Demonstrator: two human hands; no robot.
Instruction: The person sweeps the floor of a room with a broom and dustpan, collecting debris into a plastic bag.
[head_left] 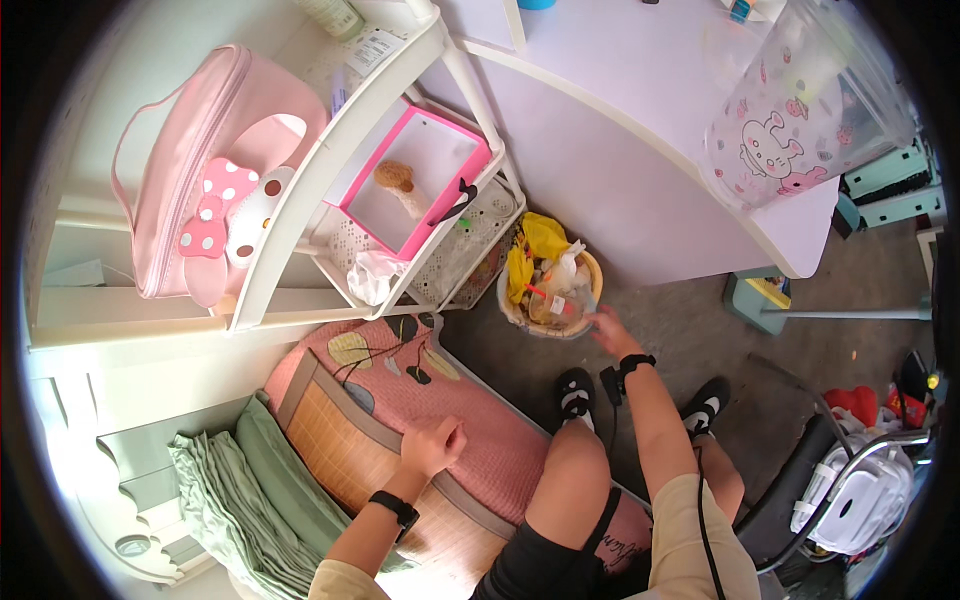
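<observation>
A round waste bin (509,313) stands on the floor ahead, filled with rubbish. Inside lie a yellow plastic bag (544,237), white crumpled pieces and a clear plastic container with a red straw (536,291). At the bin's right rim is my right hand (612,334), fingers stretched toward the rubbish; no held thing shows in it. My left hand (433,446) hovers over or rests on the bed's pink quilted cover (480,420), its fingers curled in with nothing visible in them.
A white shelf rack (340,165) at left carries a pink bag (195,165) and a pink-framed box (425,180). Ahead is a pale desk (610,90) bearing a clear printed container (790,140). A dustpan (757,300), chair (800,480) and white backpack (855,495) are at right.
</observation>
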